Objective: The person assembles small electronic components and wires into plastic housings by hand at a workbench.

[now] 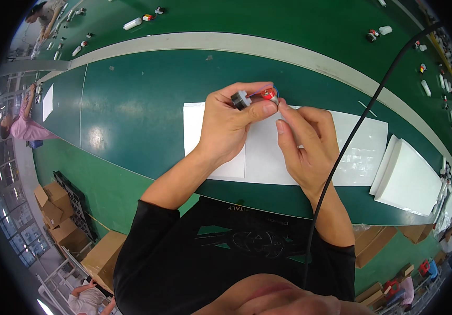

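Left hand [227, 118] was clamped on red part [265, 95] | right hand [311, 139] held thumb, forefinger apart | pinch likely steadied it

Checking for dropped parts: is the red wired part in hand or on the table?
In hand: the red wired part sits between thumb and forefinger of the left hand.

The left forearm [176, 176] and right forearm [337, 218] reach from the near side, the left hand [228, 118] curled with thumb and index finger pinching, the right hand [312, 144] just beside it, index finger extended, thumb apart.
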The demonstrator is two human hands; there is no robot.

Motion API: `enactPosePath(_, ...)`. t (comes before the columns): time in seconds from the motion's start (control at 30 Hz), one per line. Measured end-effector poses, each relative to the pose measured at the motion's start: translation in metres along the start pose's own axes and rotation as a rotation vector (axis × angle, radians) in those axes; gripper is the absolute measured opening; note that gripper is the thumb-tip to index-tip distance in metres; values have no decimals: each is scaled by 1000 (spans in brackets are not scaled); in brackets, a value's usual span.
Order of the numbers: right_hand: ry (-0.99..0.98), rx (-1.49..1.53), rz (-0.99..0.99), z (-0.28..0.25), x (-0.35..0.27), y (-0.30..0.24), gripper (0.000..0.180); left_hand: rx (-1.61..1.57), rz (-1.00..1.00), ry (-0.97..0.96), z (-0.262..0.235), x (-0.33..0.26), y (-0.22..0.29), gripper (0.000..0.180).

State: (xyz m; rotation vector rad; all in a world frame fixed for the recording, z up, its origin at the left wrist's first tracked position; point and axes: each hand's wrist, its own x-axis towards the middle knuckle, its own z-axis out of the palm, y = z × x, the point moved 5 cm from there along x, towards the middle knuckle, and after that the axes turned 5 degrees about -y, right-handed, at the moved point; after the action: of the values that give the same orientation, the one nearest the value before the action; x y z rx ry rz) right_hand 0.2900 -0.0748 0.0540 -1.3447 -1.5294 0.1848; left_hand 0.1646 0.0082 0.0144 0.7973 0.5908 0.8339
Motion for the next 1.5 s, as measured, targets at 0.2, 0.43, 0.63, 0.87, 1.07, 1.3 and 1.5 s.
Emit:
enactPosePath(0.2,-64,31,17,1,-4,4,35,-36,-50,-18,2,0,3,31)
enactPosePath(0.43,-164,-46,-91,5,-3,8,44,36,-156,61,-2,2,5,22)
enactPosePath(0.63,-191,-103,-136,8,-1,10,45,31,-174,83,-3,6,9,19)
enactPosePath(0.87,-159,-131,-130,8,-2,12,40,109,-223,61,-6,12,-6,22)
enactPosePath(1.07,-163,-190,-194,2,-3,11,43,116,-241,30,-6,11,-2,21)
enactPosePath(1.3,-239,-374,-304,3,-1,4,47,208,-250,11,-10,10,5,22)
enactPosePath(1.5,-101,-262,-97,-8,-2,4,29,262,-62,191,-27,13,23,22)
